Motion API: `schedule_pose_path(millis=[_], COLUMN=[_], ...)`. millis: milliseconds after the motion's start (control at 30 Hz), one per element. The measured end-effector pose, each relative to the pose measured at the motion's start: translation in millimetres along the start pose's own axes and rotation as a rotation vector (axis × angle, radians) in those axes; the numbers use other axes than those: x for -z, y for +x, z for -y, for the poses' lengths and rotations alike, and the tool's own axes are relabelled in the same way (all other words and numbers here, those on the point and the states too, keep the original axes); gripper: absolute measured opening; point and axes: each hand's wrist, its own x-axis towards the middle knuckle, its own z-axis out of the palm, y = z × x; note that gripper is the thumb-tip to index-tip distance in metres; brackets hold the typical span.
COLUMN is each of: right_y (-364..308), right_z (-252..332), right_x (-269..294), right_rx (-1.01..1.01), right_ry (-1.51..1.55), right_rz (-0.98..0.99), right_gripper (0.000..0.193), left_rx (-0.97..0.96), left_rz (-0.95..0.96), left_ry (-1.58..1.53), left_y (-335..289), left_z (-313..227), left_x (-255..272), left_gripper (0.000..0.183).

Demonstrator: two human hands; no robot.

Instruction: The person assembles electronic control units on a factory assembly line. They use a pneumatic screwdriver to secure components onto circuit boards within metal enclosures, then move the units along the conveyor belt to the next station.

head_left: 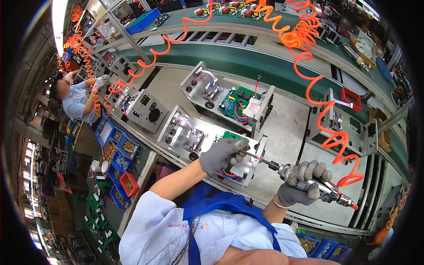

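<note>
My right hand [304, 182], in a grey glove, is wrapped round a silver air screwdriver [326, 189] lying nearly level. Its thin bit [263, 160] points left toward my left hand [224, 155]. That hand, also gloved in grey, has its fingers pinched together at the bit's tip; whatever they hold there is too small to make out. Both are above the right end of an open metal chassis [211, 130] with a small circuit board [193, 140]. My left hand partly hides a green circuit board [229, 135] in it.
Behind stands a second open chassis [223, 78] with a green board [237, 102]. Coiled orange air hoses [324, 106] hang across the bench. Blue parts bins [129, 148] and a red bin [129, 183] lie left. Another person [77, 99] works at the far left.
</note>
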Motion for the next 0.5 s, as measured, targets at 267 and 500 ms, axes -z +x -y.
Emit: schedule_pose_path(millis=[267, 500], right_y=[-6, -8], right_z=[13, 25], right_x=[11, 33], right_rx=[-0.112, 0.012], right_ry=[0.097, -0.048], right_rz=[-0.033, -0.036], right_gripper=[0.031, 0.045], left_rx=[-0.064, -0.029], left_rz=[-0.099, -0.05], left_ry=[-0.006, -0.066], left_y=[-9, -3], left_z=[21, 20], left_x=[-2, -23], left_gripper=[0.037, 0.036])
